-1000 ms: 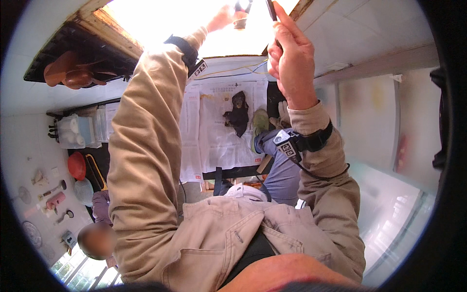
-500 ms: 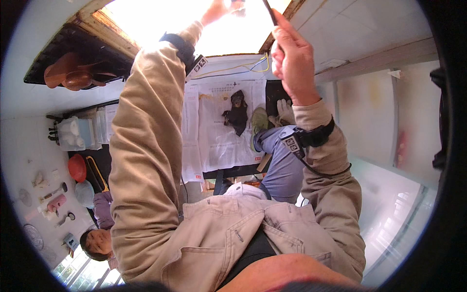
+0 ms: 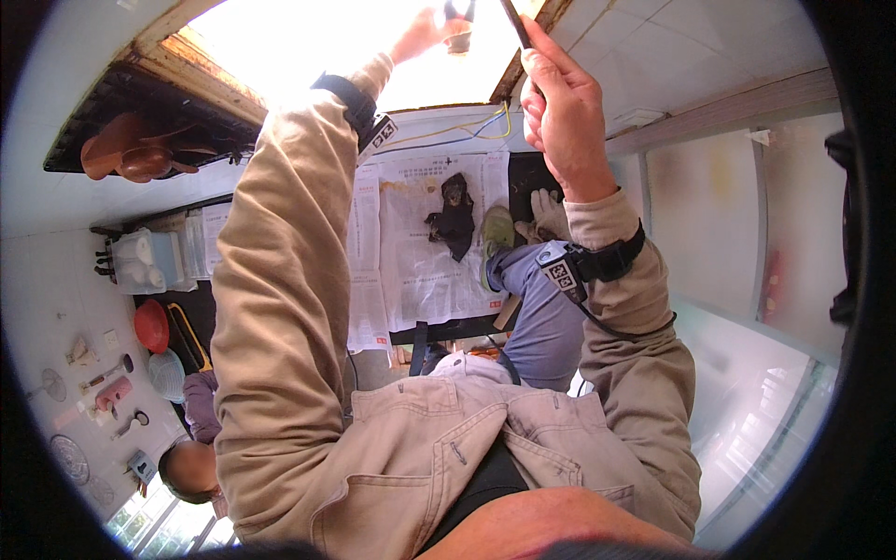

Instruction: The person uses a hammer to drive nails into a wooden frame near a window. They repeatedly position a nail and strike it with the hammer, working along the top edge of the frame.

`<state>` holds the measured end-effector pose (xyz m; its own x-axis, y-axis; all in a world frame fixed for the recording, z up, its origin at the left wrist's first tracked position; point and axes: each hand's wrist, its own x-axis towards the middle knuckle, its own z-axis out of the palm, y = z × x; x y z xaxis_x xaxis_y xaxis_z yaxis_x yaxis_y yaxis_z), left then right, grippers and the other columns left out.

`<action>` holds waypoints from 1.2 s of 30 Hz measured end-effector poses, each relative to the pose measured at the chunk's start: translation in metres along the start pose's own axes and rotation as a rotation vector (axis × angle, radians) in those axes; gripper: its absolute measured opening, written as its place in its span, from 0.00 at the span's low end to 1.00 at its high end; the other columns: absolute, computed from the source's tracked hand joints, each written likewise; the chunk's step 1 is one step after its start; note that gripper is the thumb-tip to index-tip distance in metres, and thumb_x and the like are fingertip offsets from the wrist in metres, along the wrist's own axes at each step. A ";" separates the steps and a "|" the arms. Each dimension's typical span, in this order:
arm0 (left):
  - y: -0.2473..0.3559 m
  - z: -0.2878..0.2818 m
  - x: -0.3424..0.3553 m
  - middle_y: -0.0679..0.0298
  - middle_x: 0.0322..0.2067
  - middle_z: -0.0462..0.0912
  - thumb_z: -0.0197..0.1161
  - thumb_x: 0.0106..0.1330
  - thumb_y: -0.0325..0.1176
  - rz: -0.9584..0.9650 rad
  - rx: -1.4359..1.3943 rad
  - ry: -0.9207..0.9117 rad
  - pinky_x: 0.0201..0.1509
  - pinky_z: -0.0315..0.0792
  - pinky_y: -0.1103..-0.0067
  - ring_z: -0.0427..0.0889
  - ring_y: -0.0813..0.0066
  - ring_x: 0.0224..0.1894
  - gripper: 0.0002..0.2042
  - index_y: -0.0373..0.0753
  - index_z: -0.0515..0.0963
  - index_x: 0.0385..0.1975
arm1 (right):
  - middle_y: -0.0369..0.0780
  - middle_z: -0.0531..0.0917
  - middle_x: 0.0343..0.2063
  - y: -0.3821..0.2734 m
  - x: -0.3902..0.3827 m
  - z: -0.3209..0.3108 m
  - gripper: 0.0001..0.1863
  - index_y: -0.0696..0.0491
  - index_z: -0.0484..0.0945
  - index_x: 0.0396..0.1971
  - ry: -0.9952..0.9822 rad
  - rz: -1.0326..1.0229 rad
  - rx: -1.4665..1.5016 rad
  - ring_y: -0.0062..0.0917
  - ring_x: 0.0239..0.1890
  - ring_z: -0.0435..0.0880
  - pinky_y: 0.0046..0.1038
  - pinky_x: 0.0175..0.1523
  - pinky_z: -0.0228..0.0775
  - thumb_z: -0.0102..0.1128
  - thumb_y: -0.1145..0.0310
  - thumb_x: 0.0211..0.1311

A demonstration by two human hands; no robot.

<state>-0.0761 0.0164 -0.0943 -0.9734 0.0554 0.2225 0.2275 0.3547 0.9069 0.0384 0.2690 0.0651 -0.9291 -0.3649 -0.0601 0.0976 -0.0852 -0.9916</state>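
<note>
Both my arms reach up to a brightly lit, wood-framed opening (image 3: 490,100). My left hand (image 3: 417,35) is inside the glare, its fingers closed around a small dark piece (image 3: 458,39); its kind is washed out by the light. My right hand (image 3: 567,112), at the opening's right edge, is wrapped round a thin dark rod (image 3: 514,22). The rod's upper end runs out of the picture. Below the frame hang yellow and blue wires (image 3: 467,138), apart from both hands.
At the left, brown fan blades (image 3: 135,147) sit on a dark panel. Below lie printed paper sheets (image 3: 420,280) with a dark rag (image 3: 454,219), beside my green shoe (image 3: 497,233) and pale gloves (image 3: 546,215). Another person (image 3: 201,406) is at lower left, near a red basin (image 3: 151,324).
My left hand has shifted slightly lower and the dark piece in it shows more. My right hand keeps its grip on the rod, almost still. The view has tilted slightly.
</note>
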 end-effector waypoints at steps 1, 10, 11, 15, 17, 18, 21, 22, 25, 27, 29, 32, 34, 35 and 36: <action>0.000 0.000 0.000 0.71 0.23 0.81 0.69 0.65 0.42 -0.005 0.015 0.006 0.27 0.71 0.85 0.75 0.86 0.23 0.11 0.40 0.84 0.35 | 0.24 0.61 0.14 -0.001 0.000 0.000 0.23 0.49 0.70 0.66 -0.006 -0.002 -0.001 0.07 0.14 0.55 0.13 0.15 0.50 0.48 0.64 0.74; -0.001 0.004 0.000 0.73 0.21 0.79 0.69 0.65 0.42 0.005 0.000 -0.021 0.27 0.70 0.85 0.75 0.86 0.23 0.11 0.40 0.83 0.35 | 0.25 0.66 0.17 -0.004 -0.003 0.001 0.21 0.51 0.72 0.64 -0.055 -0.053 0.033 0.06 0.16 0.58 0.13 0.16 0.53 0.51 0.65 0.74; 0.000 0.003 0.000 0.72 0.21 0.79 0.69 0.65 0.42 -0.004 -0.017 -0.026 0.26 0.70 0.85 0.75 0.86 0.23 0.12 0.40 0.83 0.35 | 0.25 0.66 0.17 -0.005 -0.004 0.001 0.21 0.51 0.72 0.64 -0.066 -0.067 0.039 0.06 0.15 0.58 0.13 0.16 0.53 0.51 0.65 0.74; 0.001 0.003 -0.001 0.71 0.21 0.79 0.70 0.64 0.43 -0.020 -0.018 -0.021 0.26 0.71 0.85 0.75 0.85 0.23 0.12 0.40 0.83 0.36 | 0.25 0.66 0.17 -0.005 -0.004 0.003 0.21 0.52 0.72 0.64 -0.053 -0.069 0.011 0.06 0.16 0.59 0.13 0.16 0.53 0.51 0.65 0.74; 0.001 0.004 -0.001 0.71 0.21 0.80 0.70 0.64 0.43 -0.026 -0.004 -0.007 0.26 0.71 0.84 0.76 0.85 0.23 0.12 0.40 0.83 0.36 | 0.25 0.66 0.17 -0.004 -0.004 0.003 0.21 0.52 0.72 0.64 -0.050 -0.069 0.000 0.06 0.16 0.59 0.13 0.16 0.53 0.51 0.65 0.74; 0.000 0.004 -0.002 0.71 0.21 0.80 0.70 0.65 0.43 -0.031 -0.007 -0.001 0.26 0.71 0.84 0.76 0.85 0.23 0.12 0.40 0.83 0.36 | 0.25 0.66 0.17 -0.004 -0.004 0.003 0.21 0.52 0.72 0.64 -0.049 -0.066 0.010 0.06 0.16 0.59 0.13 0.16 0.53 0.51 0.65 0.74; -0.001 0.004 -0.002 0.70 0.22 0.80 0.69 0.65 0.43 -0.013 0.002 0.002 0.26 0.71 0.84 0.76 0.84 0.23 0.12 0.40 0.83 0.36 | 0.25 0.66 0.17 -0.003 -0.004 0.003 0.21 0.52 0.72 0.64 -0.043 -0.055 0.013 0.06 0.16 0.60 0.13 0.16 0.54 0.51 0.65 0.74; -0.001 0.004 -0.001 0.70 0.22 0.81 0.69 0.65 0.43 -0.002 0.007 0.000 0.26 0.71 0.84 0.76 0.84 0.23 0.12 0.40 0.83 0.36 | 0.25 0.66 0.17 -0.002 -0.004 0.002 0.21 0.52 0.72 0.64 -0.047 -0.061 0.007 0.06 0.16 0.60 0.13 0.16 0.54 0.51 0.65 0.74; -0.002 0.002 0.000 0.70 0.22 0.80 0.69 0.66 0.42 0.007 0.030 0.001 0.26 0.71 0.84 0.76 0.84 0.23 0.12 0.40 0.84 0.36 | 0.25 0.66 0.17 -0.002 -0.004 0.001 0.21 0.52 0.72 0.65 -0.057 -0.073 0.002 0.06 0.16 0.60 0.12 0.16 0.54 0.50 0.65 0.75; -0.002 0.001 0.001 0.71 0.22 0.80 0.69 0.65 0.42 0.011 0.010 -0.024 0.27 0.71 0.84 0.75 0.85 0.23 0.11 0.40 0.84 0.36 | 0.25 0.66 0.17 -0.002 -0.004 0.001 0.22 0.52 0.72 0.65 -0.057 -0.069 -0.001 0.06 0.16 0.60 0.12 0.16 0.55 0.50 0.65 0.75; -0.002 0.000 0.002 0.71 0.22 0.80 0.69 0.65 0.42 0.014 -0.007 -0.036 0.27 0.71 0.85 0.75 0.85 0.23 0.11 0.40 0.84 0.36 | 0.25 0.66 0.16 -0.002 -0.004 0.000 0.22 0.52 0.71 0.65 -0.052 -0.061 -0.008 0.06 0.16 0.60 0.12 0.16 0.55 0.51 0.65 0.75; -0.002 0.001 0.002 0.72 0.22 0.79 0.69 0.66 0.41 0.011 -0.024 -0.039 0.27 0.71 0.85 0.75 0.86 0.23 0.11 0.40 0.84 0.36 | 0.25 0.65 0.16 -0.002 -0.004 0.000 0.22 0.51 0.71 0.65 -0.049 -0.061 -0.003 0.06 0.16 0.59 0.12 0.16 0.55 0.51 0.65 0.75; -0.002 0.001 0.002 0.72 0.22 0.80 0.69 0.65 0.42 0.007 -0.034 -0.044 0.27 0.71 0.85 0.75 0.86 0.23 0.11 0.40 0.84 0.35 | 0.25 0.65 0.16 -0.002 -0.004 0.000 0.22 0.51 0.71 0.65 -0.049 -0.062 -0.007 0.06 0.16 0.59 0.12 0.16 0.55 0.51 0.65 0.74; -0.002 0.001 0.002 0.72 0.22 0.80 0.69 0.65 0.42 0.002 -0.018 -0.037 0.27 0.71 0.85 0.75 0.86 0.23 0.11 0.40 0.84 0.36 | 0.25 0.65 0.16 -0.002 -0.004 0.000 0.22 0.51 0.71 0.65 -0.050 -0.064 -0.010 0.06 0.16 0.59 0.13 0.16 0.55 0.51 0.65 0.74; -0.003 0.001 0.002 0.72 0.22 0.80 0.69 0.65 0.42 -0.003 -0.002 -0.031 0.27 0.71 0.85 0.75 0.86 0.23 0.11 0.40 0.84 0.36 | 0.25 0.66 0.16 -0.002 -0.004 0.000 0.22 0.51 0.71 0.65 -0.051 -0.060 -0.004 0.06 0.16 0.59 0.13 0.16 0.55 0.51 0.65 0.74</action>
<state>-0.0788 0.0167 -0.0965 -0.9744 0.0829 0.2088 0.2247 0.3535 0.9080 0.0414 0.2707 0.0671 -0.9138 -0.4062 0.0048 0.0411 -0.1042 -0.9937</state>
